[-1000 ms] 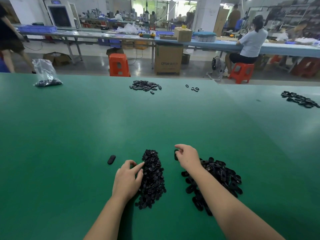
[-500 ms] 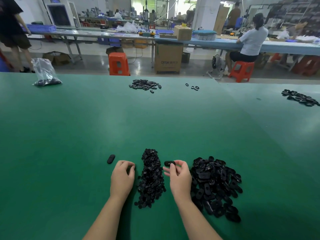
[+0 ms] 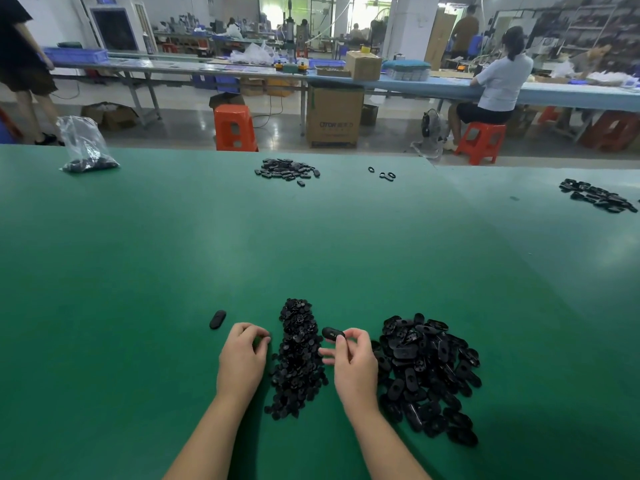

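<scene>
Green table [image 3: 311, 254]: pickup step. Right hand [image 3: 356, 368] pinches oval shell [image 3: 332, 333], left hand [image 3: 242, 362] pinches small insert [image 3: 267, 339]. Next, likely: align, press together.

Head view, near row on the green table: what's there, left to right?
In order: lone black oval part → left hand → narrow heap of small black pieces → right hand, pinching an oval shell → big pile of oval shells.

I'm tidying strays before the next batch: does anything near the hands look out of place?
One black oval part lies alone on the green table, left of the left hand, apart from the middle pile and right pile. Possibly a stray, possibly set aside. Nothing looks spilled or broken.
</scene>
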Motion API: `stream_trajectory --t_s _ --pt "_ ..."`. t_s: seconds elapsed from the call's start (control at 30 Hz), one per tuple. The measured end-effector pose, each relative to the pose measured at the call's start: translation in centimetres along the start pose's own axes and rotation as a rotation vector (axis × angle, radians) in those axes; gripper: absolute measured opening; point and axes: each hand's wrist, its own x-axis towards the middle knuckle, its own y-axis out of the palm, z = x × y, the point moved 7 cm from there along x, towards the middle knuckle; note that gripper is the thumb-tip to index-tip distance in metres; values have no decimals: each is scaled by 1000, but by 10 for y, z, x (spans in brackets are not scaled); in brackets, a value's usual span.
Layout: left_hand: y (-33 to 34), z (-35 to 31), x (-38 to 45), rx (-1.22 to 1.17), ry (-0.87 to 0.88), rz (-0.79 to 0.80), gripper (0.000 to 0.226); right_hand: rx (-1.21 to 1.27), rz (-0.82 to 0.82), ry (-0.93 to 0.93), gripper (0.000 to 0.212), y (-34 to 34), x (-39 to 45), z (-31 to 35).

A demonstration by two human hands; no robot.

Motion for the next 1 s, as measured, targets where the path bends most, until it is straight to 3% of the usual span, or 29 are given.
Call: stream_trajectory --t_s 0.13,0.33,0.5,0.63,1.0 --pt "-7 -1 2 -146 -34 0 12 -40 44 -3 22 5 1 -2" --pt "-1 -3 4 -706 -329 38 13 -48 27 -14 17 5 3 -4" --pt "11 -25 1 -1064 -382 114 10 -36 24 -7 17 6 3 -4" --pt "16 -32 1 -1044 -338 154 20 -26 24 -3 18 6 2 -4" --pt "15 -39 4 -837 -279 192 18 -12 37 0 18 7 2 -3"
